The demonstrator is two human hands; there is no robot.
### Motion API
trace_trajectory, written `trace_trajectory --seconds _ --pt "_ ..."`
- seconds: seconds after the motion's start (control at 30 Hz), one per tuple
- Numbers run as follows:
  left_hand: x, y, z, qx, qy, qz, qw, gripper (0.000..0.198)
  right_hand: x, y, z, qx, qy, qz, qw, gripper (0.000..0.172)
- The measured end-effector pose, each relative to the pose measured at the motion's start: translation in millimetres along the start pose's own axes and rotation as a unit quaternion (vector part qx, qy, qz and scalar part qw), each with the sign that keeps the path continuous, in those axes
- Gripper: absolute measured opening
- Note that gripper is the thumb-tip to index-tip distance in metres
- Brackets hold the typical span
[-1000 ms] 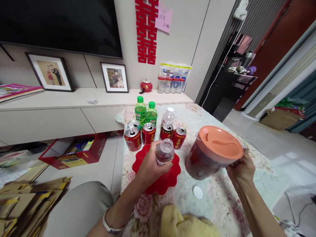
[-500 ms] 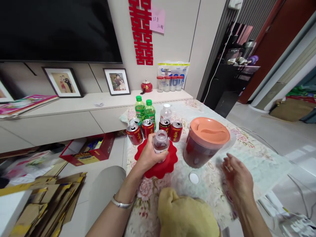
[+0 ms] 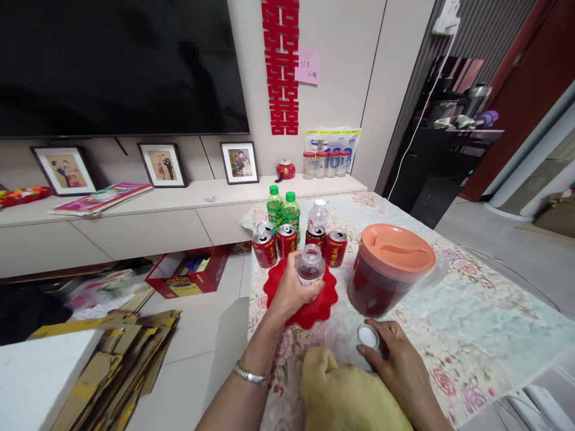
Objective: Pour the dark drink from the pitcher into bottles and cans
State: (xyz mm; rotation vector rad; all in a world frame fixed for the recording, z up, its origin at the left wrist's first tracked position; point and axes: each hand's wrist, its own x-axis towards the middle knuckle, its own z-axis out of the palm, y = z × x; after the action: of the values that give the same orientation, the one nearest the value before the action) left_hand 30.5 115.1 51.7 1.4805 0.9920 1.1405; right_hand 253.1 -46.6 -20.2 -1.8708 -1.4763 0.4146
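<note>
My left hand (image 3: 290,292) is wrapped round a small clear bottle (image 3: 309,268) with no cap and dark red drink in its lower part, held over a red scalloped mat (image 3: 325,304). My right hand (image 3: 394,358) lies on the floral tablecloth with its fingertips closed on a white bottle cap (image 3: 368,336). A clear pitcher (image 3: 389,275) of dark red drink with an orange lid stands just beyond that hand.
Several red cans (image 3: 335,246), two green bottles (image 3: 283,209) and a clear bottle (image 3: 319,212) stand at the table's far end. A yellow cloth (image 3: 348,395) lies near me. Flattened cardboard (image 3: 112,359) and a red box (image 3: 191,275) sit on the floor at left.
My right hand let go of the pitcher, which now stands on the table, and came down onto the white cap. The left hand kept its hold on the bottle.
</note>
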Motion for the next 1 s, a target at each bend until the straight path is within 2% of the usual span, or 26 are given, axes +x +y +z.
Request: trace_trajectory --seconds 0.1,0.17,0.3,0.4,0.5,0.63,0.77,0.9,1.0 --pt "-2 -1 3.1 -0.007 0.017 0.001 1.000 0.072 -2 0 0 -0.012 0.030 -0.055 0.998 0.036" --pt "-4 -3 5.9 -0.013 0.027 0.007 1.000 0.074 -1 -13 -5 -0.004 0.049 -0.117 0.992 0.030" --pt "-7 -8 12.8 -0.006 0.060 0.023 0.998 0.078 14 -68 -22 0.021 0.054 -0.268 0.962 0.033" --pt "-8 -12 16.3 0.009 0.077 0.028 0.997 0.078 41 -106 -30 0.010 0.086 -0.333 0.939 0.036" --pt "-9 -12 16.9 0.015 0.080 0.043 0.996 0.076 71 -123 -26 -0.039 0.102 -0.326 0.939 0.037" --pt "-9 -9 15.7 0.022 0.075 0.050 0.996 0.075 98 -127 -13 -0.081 0.072 -0.277 0.955 0.043" --pt "-9 -6 15.6 0.019 0.069 0.051 0.996 0.072 108 -133 -12 -0.071 0.045 -0.274 0.958 0.043" --pt "-9 -6 16.2 0.030 0.077 0.041 0.996 0.071 112 -143 -22 -0.055 0.016 -0.282 0.958 0.043" --pt "-9 -6 16.1 0.039 0.080 0.038 0.995 0.071 114 -154 -30 -0.021 -0.020 -0.263 0.964 0.038"
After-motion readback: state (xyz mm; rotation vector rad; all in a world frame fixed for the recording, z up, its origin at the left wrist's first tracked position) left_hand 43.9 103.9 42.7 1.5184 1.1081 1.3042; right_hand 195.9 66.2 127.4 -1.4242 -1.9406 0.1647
